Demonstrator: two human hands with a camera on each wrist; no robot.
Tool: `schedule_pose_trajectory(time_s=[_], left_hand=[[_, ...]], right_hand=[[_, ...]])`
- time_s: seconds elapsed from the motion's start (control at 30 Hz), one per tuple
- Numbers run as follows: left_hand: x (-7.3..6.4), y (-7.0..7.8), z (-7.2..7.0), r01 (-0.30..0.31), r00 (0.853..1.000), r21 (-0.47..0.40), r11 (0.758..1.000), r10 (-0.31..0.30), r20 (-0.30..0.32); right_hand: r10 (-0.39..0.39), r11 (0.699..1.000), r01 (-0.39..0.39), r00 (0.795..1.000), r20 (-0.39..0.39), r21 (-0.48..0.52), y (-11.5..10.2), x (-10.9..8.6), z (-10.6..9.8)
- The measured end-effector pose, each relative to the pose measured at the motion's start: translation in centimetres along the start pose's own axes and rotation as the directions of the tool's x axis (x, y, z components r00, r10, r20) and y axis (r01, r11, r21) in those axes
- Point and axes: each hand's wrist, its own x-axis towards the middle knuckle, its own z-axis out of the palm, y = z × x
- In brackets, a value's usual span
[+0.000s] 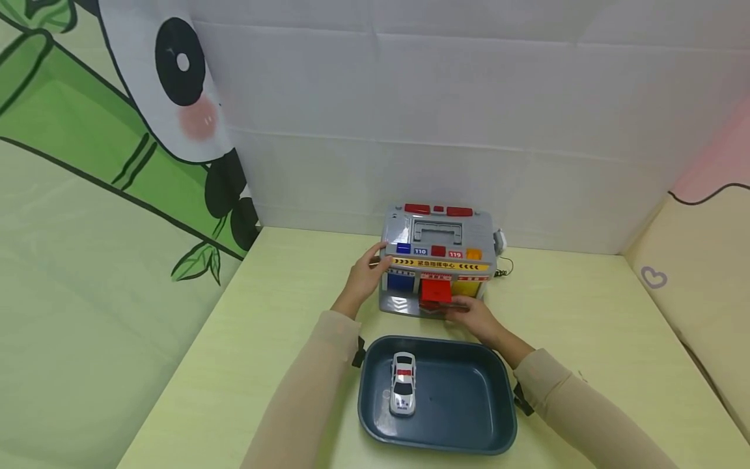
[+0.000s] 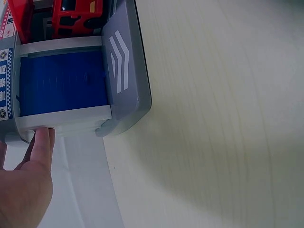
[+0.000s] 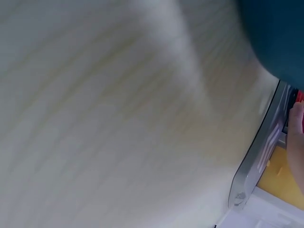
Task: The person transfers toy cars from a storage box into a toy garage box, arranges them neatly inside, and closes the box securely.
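The red car [image 2: 79,12] seems partly inside the station [image 1: 438,264], the police car [image 1: 403,384] still in the tray [image 1: 457,397], left fingers [image 2: 42,147] straight, right fingers [image 3: 295,118] unclear in their hold.

Upright grey toy garage [image 1: 436,264], red middle door [image 1: 436,290] raised, red toy vehicle [image 2: 78,20] at that doorway.
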Motion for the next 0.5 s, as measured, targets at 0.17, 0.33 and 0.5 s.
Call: schedule_pose_trajectory(time_s=[0.17, 0.33, 0.5], left_hand=[[0.02, 0.02, -0.03, 0.003, 1.0, 0.0, 1.0, -0.003, -0.003], [0.05, 0.02, -0.01, 0.004, 1.0, -0.006, 1.0, -0.004, 0.001], [0.03, -0.02, 0.01, 0.004, 1.0, -0.012, 1.0, -0.004, -0.001]], right_hand=[[-0.009, 1.0, 0.009, 1.0, 0.008, -0.002, -0.07, 0.05, -0.07], [-0.039, 0.999, 0.039, 0.999, 0.014, -0.028, 0.0, 0.02, -0.11], [-0.058, 0.997, 0.059, 0.998, 0.035, -0.04, 0.03, -0.01, -0.07]])
